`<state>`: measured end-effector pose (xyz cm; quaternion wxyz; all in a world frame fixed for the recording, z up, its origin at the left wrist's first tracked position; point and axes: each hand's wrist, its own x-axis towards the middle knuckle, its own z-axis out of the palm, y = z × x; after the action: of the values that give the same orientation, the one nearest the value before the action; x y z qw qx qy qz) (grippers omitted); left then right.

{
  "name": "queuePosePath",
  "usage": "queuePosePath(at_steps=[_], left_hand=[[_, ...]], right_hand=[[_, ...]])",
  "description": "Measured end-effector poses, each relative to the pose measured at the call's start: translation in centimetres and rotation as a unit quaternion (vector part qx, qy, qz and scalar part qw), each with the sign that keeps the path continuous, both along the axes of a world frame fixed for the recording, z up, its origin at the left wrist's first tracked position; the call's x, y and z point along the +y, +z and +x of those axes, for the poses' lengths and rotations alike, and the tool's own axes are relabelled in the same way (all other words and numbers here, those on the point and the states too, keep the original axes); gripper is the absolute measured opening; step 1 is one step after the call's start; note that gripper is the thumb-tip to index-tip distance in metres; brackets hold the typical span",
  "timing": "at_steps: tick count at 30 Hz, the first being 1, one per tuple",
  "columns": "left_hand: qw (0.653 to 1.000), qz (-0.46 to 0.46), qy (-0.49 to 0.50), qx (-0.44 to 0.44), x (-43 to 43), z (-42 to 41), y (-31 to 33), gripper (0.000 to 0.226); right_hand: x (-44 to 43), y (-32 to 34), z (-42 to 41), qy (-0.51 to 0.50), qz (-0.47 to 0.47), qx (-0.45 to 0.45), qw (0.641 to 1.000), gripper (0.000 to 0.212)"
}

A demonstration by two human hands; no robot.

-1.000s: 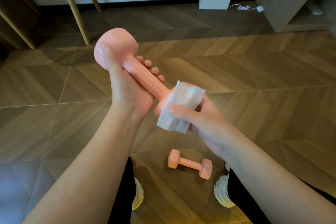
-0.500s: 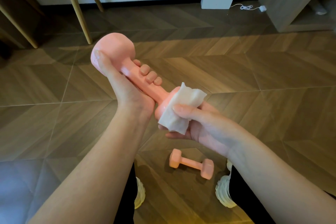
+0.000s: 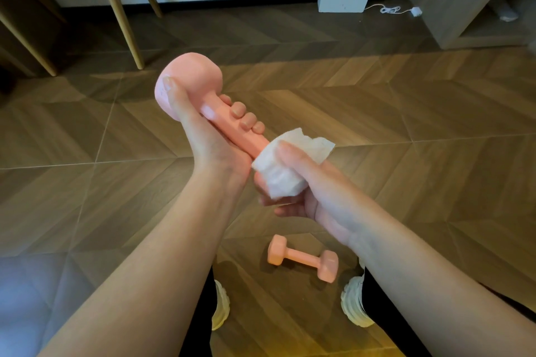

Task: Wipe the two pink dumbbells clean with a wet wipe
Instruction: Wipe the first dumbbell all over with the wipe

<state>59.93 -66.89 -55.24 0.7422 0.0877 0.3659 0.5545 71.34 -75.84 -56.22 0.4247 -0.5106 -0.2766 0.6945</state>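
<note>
- Two dumbbells in the head view: the held dumbbell (image 3: 197, 78) is raised over the floor (image 3: 406, 153) in front of the person. The floor dumbbell (image 3: 303, 258) lies below it, between the two shoes (image 3: 352, 306).
- Left hand (image 3: 208, 136): fingers curled round the handle just below the far head, thumb laid up along that head.
- Right hand (image 3: 307, 182): closed around the wipe (image 3: 284, 174), which wraps the near head, with the thumb pressing on top. The near head is almost wholly covered, so its surface cannot be checked.
- Progress (judgement): work is at the near head of the first dumbbell. The handle under the left fingers and the far head would need a regrip to reach. Whether they are already wiped cannot be told. Neither hand touches the floor dumbbell, so it is probably the second item to do. Estimate: less than half done.
- Held dumbbell axis: diagonal. The far head points up, left and away from the person; the near head points down and right, toward the body.
- Floor dumbbell axis: flat on the floor, roughly left to right, with the right end slightly nearer the person.
</note>
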Motion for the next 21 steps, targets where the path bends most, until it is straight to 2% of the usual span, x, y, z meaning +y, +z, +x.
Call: queuePosePath(at_steps=[6,9,11,13,17,21], left_hand=[[0.999,0.011,0.019,-0.029,0.3,-0.7,0.2,0.069],[1.0,0.023,0.005,0.002,0.3,-0.8,-0.1,0.071],[1.0,-0.002,0.001,0.014,0.3,-0.8,-0.2,0.07],[0.999,-0.045,0.006,0.002,0.2,-0.8,-0.3,0.068],[0.998,-0.058,0.007,0.014,0.1,-1.0,-0.3,0.069],[1.0,-0.023,0.009,0.003,0.2,-1.1,0.2,0.069]], right_hand=[[0.2,0.1,1.6,0.041,-0.008,0.102,0.994,0.052],[0.2,-0.1,1.8,0.019,0.031,0.061,0.997,0.051],[0.3,-0.3,1.7,-0.016,0.048,-0.009,0.999,0.056],[0.4,-0.6,1.4,-0.031,0.053,-0.041,0.997,0.057],[0.7,-0.8,0.8,-0.033,0.008,-0.016,0.999,0.058],[0.8,-0.5,1.4,0.032,0.0,0.038,0.999,0.053]])
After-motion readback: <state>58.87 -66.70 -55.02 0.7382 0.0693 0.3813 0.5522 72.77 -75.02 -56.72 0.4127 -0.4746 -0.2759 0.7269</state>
